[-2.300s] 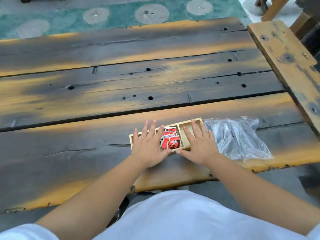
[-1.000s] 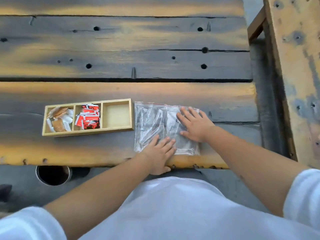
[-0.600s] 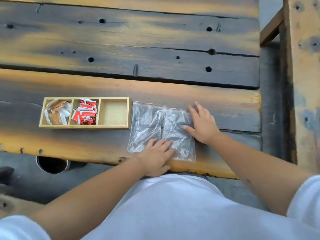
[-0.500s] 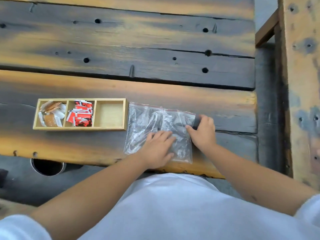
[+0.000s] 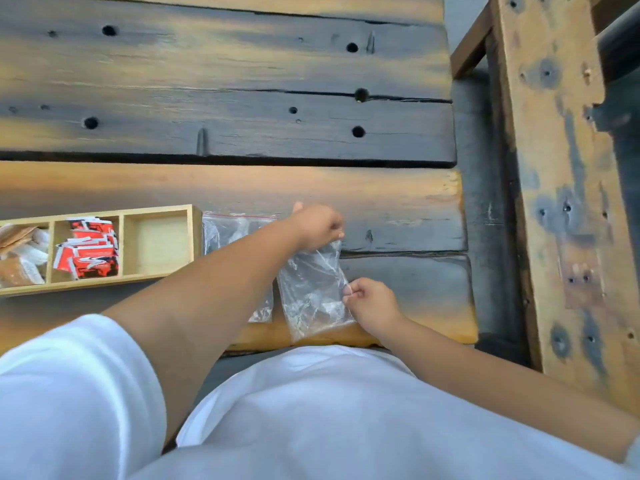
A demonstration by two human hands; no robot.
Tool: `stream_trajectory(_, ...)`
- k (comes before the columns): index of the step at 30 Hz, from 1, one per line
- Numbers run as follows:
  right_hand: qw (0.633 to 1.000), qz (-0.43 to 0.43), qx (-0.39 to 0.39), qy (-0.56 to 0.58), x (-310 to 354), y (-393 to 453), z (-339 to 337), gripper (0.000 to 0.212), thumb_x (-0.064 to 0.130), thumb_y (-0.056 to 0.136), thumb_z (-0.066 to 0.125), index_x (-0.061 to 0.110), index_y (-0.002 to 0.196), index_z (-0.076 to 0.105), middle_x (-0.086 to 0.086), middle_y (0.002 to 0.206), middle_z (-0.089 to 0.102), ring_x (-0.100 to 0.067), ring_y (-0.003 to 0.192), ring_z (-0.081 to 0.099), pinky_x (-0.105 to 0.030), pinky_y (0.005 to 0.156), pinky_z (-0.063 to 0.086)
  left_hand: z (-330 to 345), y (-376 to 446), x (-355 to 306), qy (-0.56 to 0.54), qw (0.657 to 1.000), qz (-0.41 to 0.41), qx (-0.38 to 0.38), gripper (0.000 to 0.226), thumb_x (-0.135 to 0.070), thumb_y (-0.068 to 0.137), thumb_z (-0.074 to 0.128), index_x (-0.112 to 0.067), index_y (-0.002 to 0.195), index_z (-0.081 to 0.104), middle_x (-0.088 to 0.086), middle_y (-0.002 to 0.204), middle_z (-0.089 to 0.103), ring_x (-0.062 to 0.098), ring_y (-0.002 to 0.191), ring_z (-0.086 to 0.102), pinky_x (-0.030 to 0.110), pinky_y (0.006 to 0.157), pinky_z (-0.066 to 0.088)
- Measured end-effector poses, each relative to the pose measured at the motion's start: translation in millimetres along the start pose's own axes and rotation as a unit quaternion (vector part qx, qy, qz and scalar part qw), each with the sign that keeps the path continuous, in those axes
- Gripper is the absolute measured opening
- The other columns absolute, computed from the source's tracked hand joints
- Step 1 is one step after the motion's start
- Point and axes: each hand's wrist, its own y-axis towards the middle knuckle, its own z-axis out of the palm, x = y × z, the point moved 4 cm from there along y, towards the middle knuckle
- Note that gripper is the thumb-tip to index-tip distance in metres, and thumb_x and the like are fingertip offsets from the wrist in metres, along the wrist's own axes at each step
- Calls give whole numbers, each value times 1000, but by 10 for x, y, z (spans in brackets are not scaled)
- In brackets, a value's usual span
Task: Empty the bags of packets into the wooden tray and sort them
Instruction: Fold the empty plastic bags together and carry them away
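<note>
Here both hands are on one clear plastic zip bag lying near the front edge of the dark, weathered plank table. The left hand reaches across from the left and pinches the bag's far corner with curled fingers, lifting that end slightly off the wood. The right hand pinches the bag's right edge, about halfway down, between thumb and curled fingers. The bag looks crumpled and transparent; whether anything remains inside cannot be told.

A second clear bag with a red strip along its top lies flat just to the left, partly hidden under the left forearm, and sits right beside the wooden tray.

The tray has three compartments in a row. The right-hand compartment shows only bare wood. The middle one holds a heap of red, white and black packets. The left one, cut off by the frame edge, holds brown and white packets.

To the right, apart from the table across a gap, stands a rough wooden beam with dark stains and holes. White sleeves and a white shirt fill the bottom of the view
</note>
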Motion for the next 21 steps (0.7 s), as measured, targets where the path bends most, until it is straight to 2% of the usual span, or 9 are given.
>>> stream_trajectory(2,1000,-1,15,27,-52,3,-48,23,12,86,65,26,68,64,7,67,63,-17,71,60,-33,76,52,-71,-10,41,-93,996,7,-14,20,-33,97,54,-18,93,67,-8,75,61,21,86,57,34,91,40)
stream_trajectory(4,998,-17,20,56,-52,6,-95,24,14,88,65,25,66,63,7,62,58,-15,65,54,-38,72,50,-228,-46,70,-144,989,11,-39,23,-28,96,57,-8,94,69,1,77,64,20,78,57,24,70,43)
stream_trajectory(6,996,-41,29,70,44,-3,-127,23,16,90,63,24,69,61,8,64,56,-13,64,50,-32,70,44,-428,-118,104,-152,986,13,-62,23,-27,96,56,-7,93,67,2,78,63,16,72,54,19,60,40)
stream_trajectory(9,989,-56,54,127,285,-51,-117,20,9,94,57,21,77,55,-1,78,60,-17,73,55,-28,69,44,-732,-268,172,-170,982,12,-81,20,-29,96,57,-12,93,66,-7,69,63,7,64,56,22,61,40)
stream_trajectory(11,976,-57,69,199,471,-123,-86,22,4,97,50,19,81,50,-5,82,60,-18,71,57,-25,65,44,-899,-391,249,-183,980,3,-79,20,-35,95,57,-16,98,64,-9,70,65,4,63,58,22,60,41)
stream_trajectory(15,955,-67,78,277,723,-240,16,22,3,98,48,19,83,49,-3,82,60,-19,68,60,-26,64,45,-1131,-672,607,-215,974,-39,-56,28,-40,90,63,-17,106,59,0,86,68,13,77,63,25,68,47)
stream_trajectory(18,955,-54,85,278,785,-303,162,20,5,97,51,19,83,51,0,82,63,-18,70,65,-26,64,49,-1181,-862,943,-121,989,-73,-39,25,-35,88,67,-18,107,63,-3,87,67,17,84,62,29,74,45)
stream_trajectory(21,969,-50,106,219,838,-388,403,16,9,97,52,20,85,49,-1,81,62,-15,71,61,-24,64,47,-1175,-980,1100,-96,991,-68,-66,18,-24,90,66,-18,107,67,-10,79,57,15,83,57,26,74,40)
